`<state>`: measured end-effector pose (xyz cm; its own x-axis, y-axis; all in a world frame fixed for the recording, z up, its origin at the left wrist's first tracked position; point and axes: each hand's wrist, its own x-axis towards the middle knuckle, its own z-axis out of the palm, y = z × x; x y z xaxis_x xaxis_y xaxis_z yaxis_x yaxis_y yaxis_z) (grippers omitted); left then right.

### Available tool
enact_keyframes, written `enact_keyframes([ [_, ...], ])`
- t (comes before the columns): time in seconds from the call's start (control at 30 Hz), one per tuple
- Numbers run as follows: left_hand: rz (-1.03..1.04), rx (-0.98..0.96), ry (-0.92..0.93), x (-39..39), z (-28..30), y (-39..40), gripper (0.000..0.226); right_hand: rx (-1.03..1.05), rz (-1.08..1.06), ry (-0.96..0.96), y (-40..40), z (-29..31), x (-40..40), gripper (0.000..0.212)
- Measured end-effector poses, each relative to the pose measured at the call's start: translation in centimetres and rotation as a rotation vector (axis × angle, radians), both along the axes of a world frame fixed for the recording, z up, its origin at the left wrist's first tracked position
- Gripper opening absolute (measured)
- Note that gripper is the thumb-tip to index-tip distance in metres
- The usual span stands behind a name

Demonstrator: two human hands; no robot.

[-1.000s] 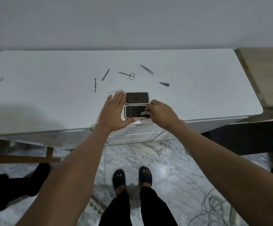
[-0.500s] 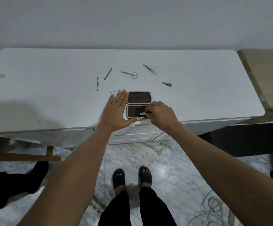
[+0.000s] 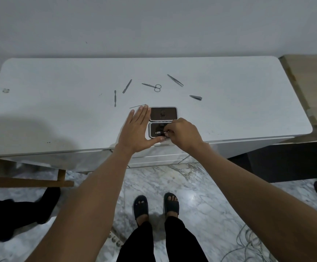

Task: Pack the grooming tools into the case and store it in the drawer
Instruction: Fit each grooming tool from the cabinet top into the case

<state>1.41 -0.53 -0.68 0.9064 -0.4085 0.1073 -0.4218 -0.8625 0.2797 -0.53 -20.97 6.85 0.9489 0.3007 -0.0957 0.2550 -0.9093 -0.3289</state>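
Note:
A small case (image 3: 163, 114) with a dark lining and white rim lies open near the front edge of the white cabinet top (image 3: 59, 103). My left hand (image 3: 137, 129) lies flat against the case's left side, thumb along its front. My right hand (image 3: 182, 134) pinches a small metal clipper (image 3: 160, 132) inside the near half of the case. Loose on the top behind lie scissors (image 3: 153, 86), tweezers (image 3: 175, 80), a second clipper (image 3: 196, 97), a file (image 3: 127, 86), a pusher (image 3: 115, 98) and a thin pick (image 3: 137, 106).
White drawer fronts (image 3: 153, 157) sit below the cabinet's front edge, shut. A wooden surface (image 3: 312, 87) adjoins on the right. On the marble floor: my sandalled feet, a power strip (image 3: 115, 239), cables (image 3: 248, 242), another person's legs at left and a foot at right.
My right hand has stayed over the near half of the case, working the clipper slightly further in. My left hand has kept its place beside the case.

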Motion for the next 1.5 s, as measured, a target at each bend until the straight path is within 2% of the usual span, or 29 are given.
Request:
enact_keyframes([
  [0.27, 0.005, -0.002, -0.011, 0.0, 0.1, 0.0, 0.122, 0.039, -0.022, 0.041, -0.8, 0.5, 0.7, 0.020],
  [0.53, 0.011, 0.019, 0.022, 0.1, 0.2, 0.0, 0.120, 0.054, -0.179, -0.050, -1.6, 1.9, 5.9, 0.020],
  [0.83, 0.008, -0.031, -0.049, 0.3, -0.3, 0.0, 0.117, 0.128, -0.285, -0.042, 0.9, -0.2, 13.7, 0.020],
  [1.1, 0.025, 0.029, 0.027, 0.3, 0.2, -0.2, 0.121, 0.225, -0.378, -0.004, 3.2, -2.4, 16.5, 0.020],
  [1.23, 0.022, 0.043, 0.041, 0.3, 0.4, -0.2, 0.122, 0.187, -0.379, -0.026, 3.7, -2.6, 17.0, 0.021],
  [1.4, 0.027, 0.055, 0.045, 0.3, 0.6, -0.3, 0.121, 0.000, -0.271, -0.092, 4.2, -2.9, 16.7, 0.018],
  [1.5, 0.031, 0.048, 0.032, 0.4, 0.6, -0.2, 0.120, -0.031, -0.266, -0.064, 4.2, -2.9, 16.5, 0.018],
])
